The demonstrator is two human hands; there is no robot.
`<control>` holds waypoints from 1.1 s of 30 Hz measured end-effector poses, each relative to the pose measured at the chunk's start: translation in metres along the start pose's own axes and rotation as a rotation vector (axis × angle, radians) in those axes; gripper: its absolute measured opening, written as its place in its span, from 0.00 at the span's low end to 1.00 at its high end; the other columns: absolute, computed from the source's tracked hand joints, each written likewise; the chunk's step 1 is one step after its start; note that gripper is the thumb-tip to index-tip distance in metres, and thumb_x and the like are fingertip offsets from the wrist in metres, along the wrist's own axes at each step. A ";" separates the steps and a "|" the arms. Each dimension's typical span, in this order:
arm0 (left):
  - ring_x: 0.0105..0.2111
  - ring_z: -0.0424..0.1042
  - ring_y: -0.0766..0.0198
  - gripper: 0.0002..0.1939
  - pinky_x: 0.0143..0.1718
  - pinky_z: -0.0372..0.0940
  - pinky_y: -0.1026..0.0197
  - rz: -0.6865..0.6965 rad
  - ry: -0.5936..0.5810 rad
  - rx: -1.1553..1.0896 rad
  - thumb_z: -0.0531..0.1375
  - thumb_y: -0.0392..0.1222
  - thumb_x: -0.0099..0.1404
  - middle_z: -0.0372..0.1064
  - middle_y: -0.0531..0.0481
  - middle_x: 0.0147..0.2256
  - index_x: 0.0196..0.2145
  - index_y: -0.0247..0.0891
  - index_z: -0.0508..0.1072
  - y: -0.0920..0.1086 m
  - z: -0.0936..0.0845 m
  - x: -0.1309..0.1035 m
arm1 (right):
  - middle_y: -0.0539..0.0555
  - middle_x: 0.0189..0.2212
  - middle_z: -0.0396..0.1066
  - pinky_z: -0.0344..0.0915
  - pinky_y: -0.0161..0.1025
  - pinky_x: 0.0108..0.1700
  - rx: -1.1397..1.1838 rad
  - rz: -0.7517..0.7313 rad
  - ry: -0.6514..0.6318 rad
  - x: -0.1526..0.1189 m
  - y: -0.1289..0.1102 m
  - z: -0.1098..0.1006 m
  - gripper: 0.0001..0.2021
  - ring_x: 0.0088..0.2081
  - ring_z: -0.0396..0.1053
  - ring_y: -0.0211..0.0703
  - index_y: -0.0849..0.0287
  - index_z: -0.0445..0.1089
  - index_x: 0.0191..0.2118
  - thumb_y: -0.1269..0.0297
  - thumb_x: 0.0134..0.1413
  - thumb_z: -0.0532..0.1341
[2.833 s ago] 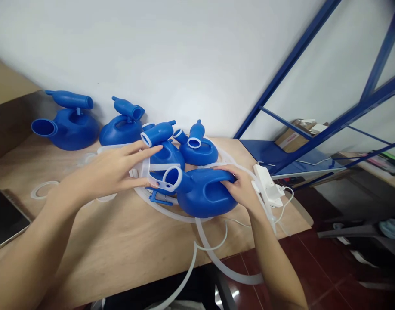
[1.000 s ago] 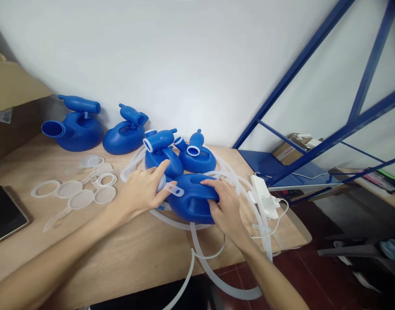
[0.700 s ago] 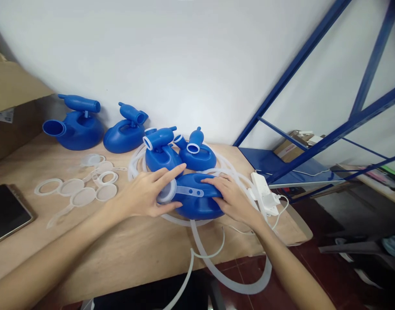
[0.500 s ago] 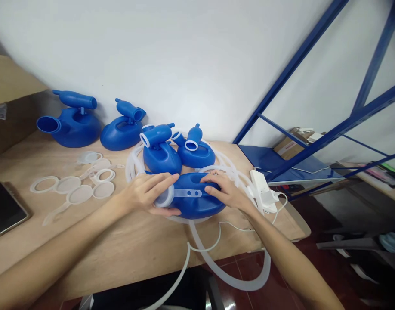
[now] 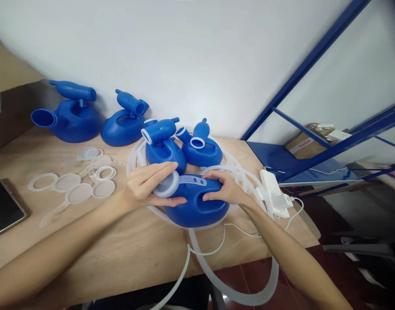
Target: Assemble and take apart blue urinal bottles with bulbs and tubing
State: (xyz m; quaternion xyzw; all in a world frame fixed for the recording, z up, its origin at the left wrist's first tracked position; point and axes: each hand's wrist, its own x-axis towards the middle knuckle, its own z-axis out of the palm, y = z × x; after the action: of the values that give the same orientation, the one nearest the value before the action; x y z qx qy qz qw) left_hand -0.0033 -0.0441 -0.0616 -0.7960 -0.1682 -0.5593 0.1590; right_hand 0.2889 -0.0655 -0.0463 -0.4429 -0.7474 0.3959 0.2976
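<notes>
A blue plastic urinal bottle [image 5: 194, 213] lies on its side near the table's front, between my hands. Over its mouth sits a translucent round cap [image 5: 167, 184], whose strap [image 5: 192, 180] with two holes runs along the bottle. My left hand [image 5: 144, 185] is closed around the capped neck, thumb below and fingers above. On the handle end, my right hand [image 5: 228, 187] grips the bottle with the thumb at the handle opening. Just behind stand two more blue bottles [image 5: 165, 155] [image 5: 202, 153] with white-rimmed funnel pieces resting on top.
Two further blue bottles [image 5: 76, 125] [image 5: 121, 129] stand along the wall. Loose translucent caps and rings [image 5: 78, 193] lie at left, near a phone [image 5: 5, 209]. Coiled clear tubing [image 5: 239, 172] surrounds the bottles and hangs off the front edge. A power strip [image 5: 273, 193] lies at right.
The bottle in my hands has rolled, so its strap now lies along the top and the handle opening faces me. Both hands have kept hold. My view has shifted slightly.
</notes>
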 end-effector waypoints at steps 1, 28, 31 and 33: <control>0.35 0.85 0.54 0.37 0.37 0.82 0.59 -0.014 -0.010 0.017 0.74 0.60 0.60 0.84 0.42 0.42 0.59 0.35 0.73 0.001 0.000 0.000 | 0.53 0.39 0.79 0.75 0.47 0.50 0.003 0.000 -0.001 0.000 0.001 0.000 0.26 0.43 0.78 0.51 0.56 0.76 0.42 0.48 0.40 0.80; 0.36 0.80 0.54 0.26 0.34 0.75 0.56 0.070 -0.317 0.148 0.64 0.54 0.72 0.79 0.41 0.44 0.62 0.39 0.71 0.009 -0.018 0.023 | 0.56 0.44 0.80 0.74 0.50 0.51 -0.086 0.019 0.131 -0.014 0.004 0.013 0.29 0.46 0.78 0.54 0.54 0.76 0.46 0.38 0.45 0.75; 0.40 0.77 0.53 0.23 0.35 0.73 0.55 0.147 -0.553 0.214 0.60 0.47 0.75 0.75 0.41 0.48 0.66 0.52 0.71 0.012 -0.033 0.037 | 0.59 0.47 0.80 0.72 0.52 0.54 -0.155 -0.070 0.122 -0.014 0.001 0.010 0.34 0.48 0.77 0.57 0.55 0.76 0.48 0.30 0.48 0.70; 0.40 0.75 0.53 0.20 0.30 0.67 0.61 0.136 -0.628 0.220 0.59 0.45 0.77 0.74 0.41 0.49 0.63 0.55 0.73 0.013 -0.038 0.038 | 0.60 0.45 0.80 0.71 0.52 0.53 -0.201 -0.113 0.064 -0.013 -0.007 0.006 0.37 0.47 0.78 0.56 0.56 0.77 0.49 0.25 0.55 0.60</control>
State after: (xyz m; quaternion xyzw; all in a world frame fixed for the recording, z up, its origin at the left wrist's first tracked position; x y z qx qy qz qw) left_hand -0.0169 -0.0693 -0.0141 -0.9169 -0.2149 -0.2533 0.2213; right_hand 0.2868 -0.0812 -0.0440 -0.4400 -0.7973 0.2871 0.2971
